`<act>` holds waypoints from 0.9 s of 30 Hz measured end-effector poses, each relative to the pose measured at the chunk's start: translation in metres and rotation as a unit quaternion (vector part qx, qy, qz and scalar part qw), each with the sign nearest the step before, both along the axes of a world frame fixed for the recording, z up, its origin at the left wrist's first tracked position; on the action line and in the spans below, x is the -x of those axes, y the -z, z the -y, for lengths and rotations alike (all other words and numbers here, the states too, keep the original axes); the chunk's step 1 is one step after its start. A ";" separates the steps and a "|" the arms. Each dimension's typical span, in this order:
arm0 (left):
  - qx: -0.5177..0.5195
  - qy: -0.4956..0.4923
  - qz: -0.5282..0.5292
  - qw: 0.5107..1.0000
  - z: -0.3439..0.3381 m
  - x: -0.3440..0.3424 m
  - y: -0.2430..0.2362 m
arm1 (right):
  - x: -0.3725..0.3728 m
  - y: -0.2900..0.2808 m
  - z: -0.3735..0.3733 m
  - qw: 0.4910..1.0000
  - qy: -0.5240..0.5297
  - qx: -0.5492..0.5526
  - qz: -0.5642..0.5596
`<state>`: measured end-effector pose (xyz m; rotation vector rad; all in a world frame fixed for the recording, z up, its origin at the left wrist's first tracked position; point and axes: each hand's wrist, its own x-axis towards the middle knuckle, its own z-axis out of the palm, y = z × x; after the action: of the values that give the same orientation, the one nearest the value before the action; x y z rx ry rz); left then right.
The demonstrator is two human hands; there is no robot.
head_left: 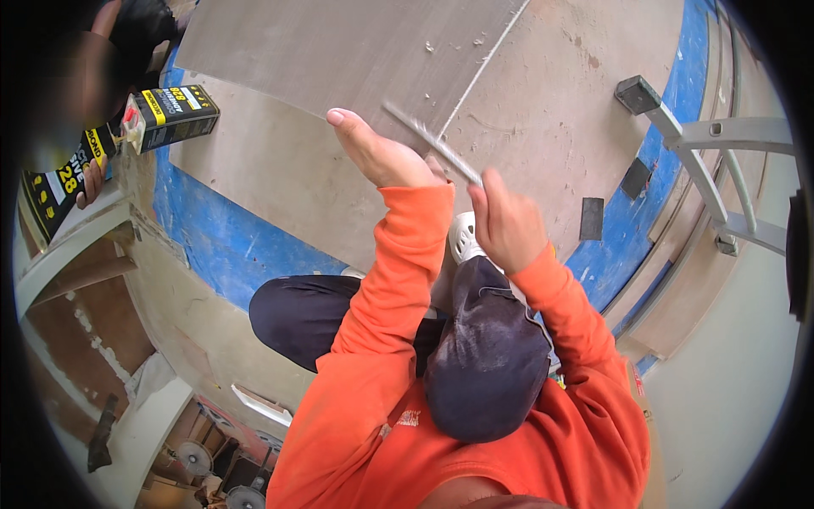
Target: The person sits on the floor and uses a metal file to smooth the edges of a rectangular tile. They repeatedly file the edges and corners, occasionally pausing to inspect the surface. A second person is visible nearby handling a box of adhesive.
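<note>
My right hand (509, 222) is closed around the near end of a long, thin grey bar (432, 140), which looks like a file and is smeared by motion. The bar slants up and left, across the edge of a grey-brown board (339, 59). Beside it my left hand (386, 157) is held out over the near part of the board, stretched and holding nothing visible; some of its fingers are hidden. A whitish, rough line runs along the board's right edge, with small shavings lying around it.
A black and yellow metal can (174, 117) lies tilted at the upper left. Beyond it another person's hand (91, 181) touches a second can (59, 191). A metal ladder (704, 170) stands at the right. Blue sheeting (242, 229) and a larger panel (543, 110) lie beneath the board.
</note>
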<state>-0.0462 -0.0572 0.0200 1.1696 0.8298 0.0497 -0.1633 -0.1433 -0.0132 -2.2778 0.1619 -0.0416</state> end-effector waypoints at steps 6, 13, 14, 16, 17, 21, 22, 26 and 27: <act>-0.062 0.002 0.008 0.998 -0.004 0.000 0.009 | -0.022 -0.023 0.002 0.999 0.023 0.008 0.021; -0.087 -0.007 -0.005 0.996 -0.006 0.000 0.009 | -0.034 -0.024 0.005 0.995 0.060 0.053 0.061; -0.095 -0.004 -0.012 0.995 -0.004 0.001 0.008 | -0.031 -0.020 0.005 0.998 0.039 0.047 0.027; -0.078 0.009 0.018 0.997 -0.003 0.000 0.003 | -0.015 -0.018 0.003 0.999 0.007 0.047 -0.003; -0.057 0.019 0.045 0.997 -0.002 0.001 0.001 | -0.006 -0.018 0.001 0.998 -0.016 0.008 -0.056; -0.060 -0.007 -0.036 0.998 0.000 0.001 -0.002 | -0.013 -0.013 0.006 0.998 0.017 0.050 0.030; -0.062 -0.005 -0.045 0.997 0.000 0.000 -0.002 | -0.017 -0.013 0.007 0.998 0.026 0.047 0.020; -0.068 0.038 0.020 0.997 -0.002 -0.002 -0.002 | -0.017 -0.020 0.011 0.999 0.016 0.041 0.022; -0.066 0.059 0.056 0.995 -0.002 -0.002 -0.002 | -0.011 -0.022 0.009 0.999 0.004 0.036 0.003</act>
<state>-0.0446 -0.0550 0.0224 1.3255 0.6664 0.0729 -0.1523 -0.1527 0.0085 -2.3488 0.1687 -0.0581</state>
